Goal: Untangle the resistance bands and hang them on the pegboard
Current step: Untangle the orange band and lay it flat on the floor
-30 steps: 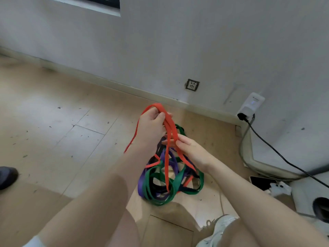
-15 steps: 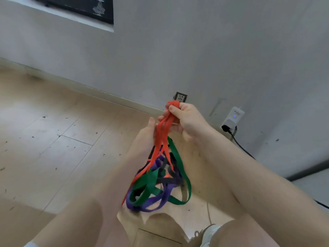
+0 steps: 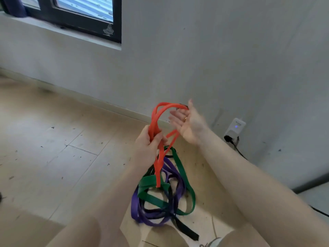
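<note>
Wooden floor [image 3: 53, 157] under us, four bands: our left hand [image 3: 149, 145] grips the orange band [image 3: 156, 114], its loop draped over our open right hand [image 3: 187, 122] (palm up); green band [image 3: 181, 168], purple band [image 3: 135, 205] and black band [image 3: 185, 229] lie tangled below.

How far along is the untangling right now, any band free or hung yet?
Done: nothing hung; no pegboard is in view. In hand: the left hand grips the orange flat rubber band, whose top loop drapes over the open right hand; its lower end still runs into the pile. Left: the green band, purple band and black band stay knotted together on the floor, then all need hanging.
</note>
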A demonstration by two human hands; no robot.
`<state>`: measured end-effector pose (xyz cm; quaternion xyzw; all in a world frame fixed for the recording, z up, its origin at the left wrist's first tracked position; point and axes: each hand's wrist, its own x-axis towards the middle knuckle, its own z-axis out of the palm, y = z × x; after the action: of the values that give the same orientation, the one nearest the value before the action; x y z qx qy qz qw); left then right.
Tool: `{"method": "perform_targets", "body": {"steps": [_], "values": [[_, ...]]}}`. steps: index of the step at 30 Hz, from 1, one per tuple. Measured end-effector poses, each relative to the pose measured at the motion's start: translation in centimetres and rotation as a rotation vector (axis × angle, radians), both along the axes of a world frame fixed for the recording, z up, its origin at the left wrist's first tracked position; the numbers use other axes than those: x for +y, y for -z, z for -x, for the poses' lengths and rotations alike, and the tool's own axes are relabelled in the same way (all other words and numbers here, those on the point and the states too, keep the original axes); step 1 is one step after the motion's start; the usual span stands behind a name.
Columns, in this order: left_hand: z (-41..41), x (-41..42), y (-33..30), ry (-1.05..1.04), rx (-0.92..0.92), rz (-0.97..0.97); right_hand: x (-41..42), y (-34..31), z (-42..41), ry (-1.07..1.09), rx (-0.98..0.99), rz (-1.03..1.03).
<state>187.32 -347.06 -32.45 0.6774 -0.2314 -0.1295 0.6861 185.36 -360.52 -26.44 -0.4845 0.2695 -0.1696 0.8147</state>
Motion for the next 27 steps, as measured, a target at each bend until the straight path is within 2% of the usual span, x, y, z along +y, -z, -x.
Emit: {"method": "perform_targets", "body": {"steps": [2,4,5,8,10,13,16,21,24,27], "values": [[-0.3,-0.2,0.0,-0.025,0.012,-0.018,1.0,4.6,2.5,-0.255,0.152,0.280],[-0.4,-0.4,0.2,-0.014,0.071,-0.043,2.6,8.8,4.7,-0.528,0.190,0.508],[-0.4,-0.5,0.3,0.002,0.120,-0.036,3.2,10.4,5.3,-0.583,0.205,0.599],[-0.6,-0.5,0.4,-0.003,0.174,-0.032,3.9,13.2,5.7,-0.494,0.294,0.863],[-0.8,-0.3,0.6,-0.026,0.209,-0.016,4.1,13.9,5.9,-0.419,0.349,0.970],[-1.4,-0.1,0.8,-0.048,0.283,-0.023,4.0,14.2,6.2,-0.394,0.325,0.987],[-1.7,-0.1,0.6,-0.062,0.408,0.066,3.2,13.8,6.0,-0.390,0.288,0.879],[-1.2,-0.5,0.3,-0.094,0.566,0.155,2.4,15.0,7.1,-0.614,0.282,0.626],[-1.1,-0.7,0.2,-0.129,0.621,0.178,3.1,16.4,7.7,-0.611,0.339,0.827],[-1.2,-0.8,0.2,-0.143,0.722,0.262,3.3,17.4,6.9,-0.439,0.363,0.988]]}}
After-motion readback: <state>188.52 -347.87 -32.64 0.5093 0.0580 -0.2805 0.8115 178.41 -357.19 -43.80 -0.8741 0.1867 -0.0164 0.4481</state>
